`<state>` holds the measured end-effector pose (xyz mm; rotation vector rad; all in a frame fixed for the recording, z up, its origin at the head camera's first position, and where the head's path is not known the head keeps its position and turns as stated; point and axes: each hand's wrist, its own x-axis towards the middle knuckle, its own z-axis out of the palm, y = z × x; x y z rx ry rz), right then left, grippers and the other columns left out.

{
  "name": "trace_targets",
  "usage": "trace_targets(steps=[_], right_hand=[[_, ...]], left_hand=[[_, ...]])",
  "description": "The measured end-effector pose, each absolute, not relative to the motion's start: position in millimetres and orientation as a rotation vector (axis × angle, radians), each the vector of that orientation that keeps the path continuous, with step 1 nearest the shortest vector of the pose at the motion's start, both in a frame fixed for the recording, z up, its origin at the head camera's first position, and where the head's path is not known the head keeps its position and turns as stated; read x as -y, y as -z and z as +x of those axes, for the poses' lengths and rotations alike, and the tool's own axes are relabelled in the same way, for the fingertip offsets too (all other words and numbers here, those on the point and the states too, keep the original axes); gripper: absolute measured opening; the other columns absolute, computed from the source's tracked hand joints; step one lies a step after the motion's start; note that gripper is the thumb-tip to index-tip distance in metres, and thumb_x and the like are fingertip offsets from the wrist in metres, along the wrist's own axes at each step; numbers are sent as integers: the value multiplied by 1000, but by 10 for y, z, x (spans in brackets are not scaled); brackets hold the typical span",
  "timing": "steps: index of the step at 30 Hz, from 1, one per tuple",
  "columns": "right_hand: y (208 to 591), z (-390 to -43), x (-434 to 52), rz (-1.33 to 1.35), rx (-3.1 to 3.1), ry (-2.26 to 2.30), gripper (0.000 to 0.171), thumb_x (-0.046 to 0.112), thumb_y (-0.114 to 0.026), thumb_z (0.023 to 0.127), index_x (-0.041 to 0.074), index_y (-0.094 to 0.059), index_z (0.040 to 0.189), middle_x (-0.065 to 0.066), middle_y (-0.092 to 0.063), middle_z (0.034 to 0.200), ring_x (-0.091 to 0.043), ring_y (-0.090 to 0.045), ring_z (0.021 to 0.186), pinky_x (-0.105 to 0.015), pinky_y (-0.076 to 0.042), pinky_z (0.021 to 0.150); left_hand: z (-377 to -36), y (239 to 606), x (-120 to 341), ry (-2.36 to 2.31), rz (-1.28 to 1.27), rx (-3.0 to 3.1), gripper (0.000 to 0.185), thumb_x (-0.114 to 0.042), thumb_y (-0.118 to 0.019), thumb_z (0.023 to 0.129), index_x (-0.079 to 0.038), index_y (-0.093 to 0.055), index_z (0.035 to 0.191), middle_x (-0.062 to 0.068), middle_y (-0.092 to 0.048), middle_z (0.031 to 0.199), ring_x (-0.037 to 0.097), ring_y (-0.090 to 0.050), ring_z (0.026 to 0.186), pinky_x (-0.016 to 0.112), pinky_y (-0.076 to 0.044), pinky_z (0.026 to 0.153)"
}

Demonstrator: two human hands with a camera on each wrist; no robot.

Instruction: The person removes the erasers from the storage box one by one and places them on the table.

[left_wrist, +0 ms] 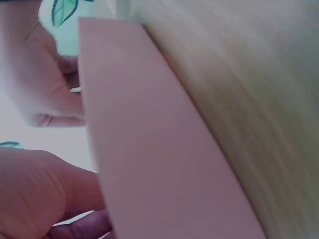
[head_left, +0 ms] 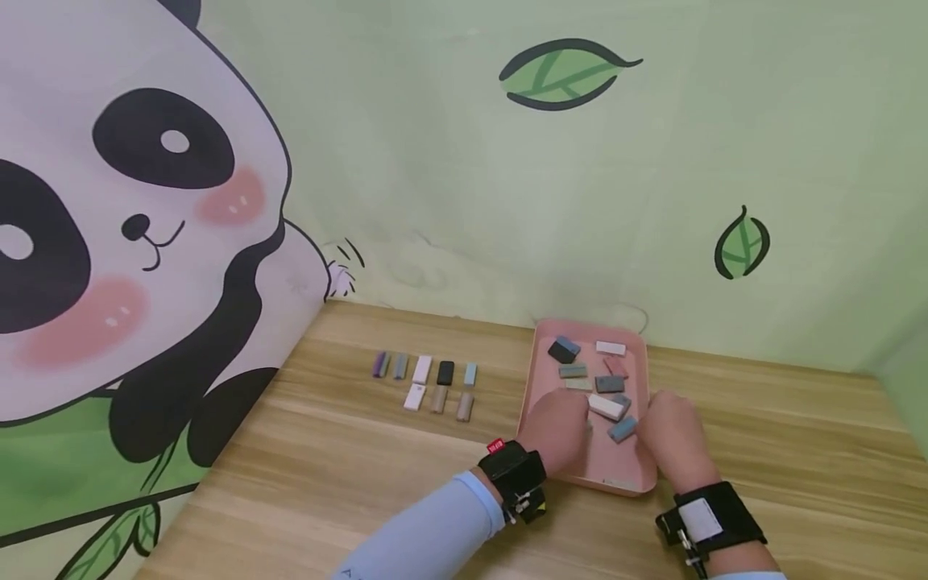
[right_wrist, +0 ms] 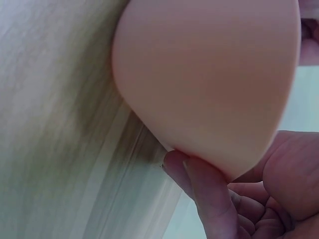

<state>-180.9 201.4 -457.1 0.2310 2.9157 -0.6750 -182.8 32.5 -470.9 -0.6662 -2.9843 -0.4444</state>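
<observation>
A pink tray (head_left: pixel 616 483) stands on the table with several small rectangular blocks in it, among them a white block (head_left: pixel 605 407) and a blue block (head_left: pixel 622 429). My left hand (head_left: pixel 558 427) reaches over the tray's left side, its fingers pointing down inside. In the left wrist view the tray wall (left_wrist: pixel 144 129) hides that hand's fingertips, so what they hold does not show. At the tray's right edge is my right hand (head_left: pixel 676 435). The right wrist view shows its fingers (right_wrist: pixel 214 194) outside the tray wall, gripping it near a corner.
Left of the tray, several blocks lie in two rows on the wooden table (head_left: pixel 348 467), including a black block (head_left: pixel 445 372) and a purple block (head_left: pixel 379 364). Behind the table hangs a pale green backdrop (head_left: pixel 435 161) with a printed panda and leaves.
</observation>
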Motion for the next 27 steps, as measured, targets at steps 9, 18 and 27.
trace_targets(steps=[9,18,27], right_hand=[[4548,-1799,-2027,240,-2882,705,17,1,-50,85,-10,-62,88,-17,-58,74,-23,-54,60,-28,-40,45],[4614,-1816,-2026,209,-2896,706,17,1,-50,85,-9,-63,85,-14,-58,71,-22,-53,58,-27,-39,44],[4596,-1827,-2041,215,-2894,683,16,2,-53,84,-10,-62,86,-15,-58,73,-23,-53,60,-28,-39,45]], left_hand=[[-1838,4459,102,1004,-409,2958,10,-10,-64,86,-14,-70,94,-5,-66,87,5,-54,70,18,-46,63],[-2000,4210,804,1077,-172,2802,14,-15,-67,85,-10,-70,98,0,-68,87,8,-60,67,20,-48,55],[-2119,4190,1518,1055,83,2715,11,-16,-69,83,-9,-70,92,2,-68,82,13,-62,66,25,-49,56]])
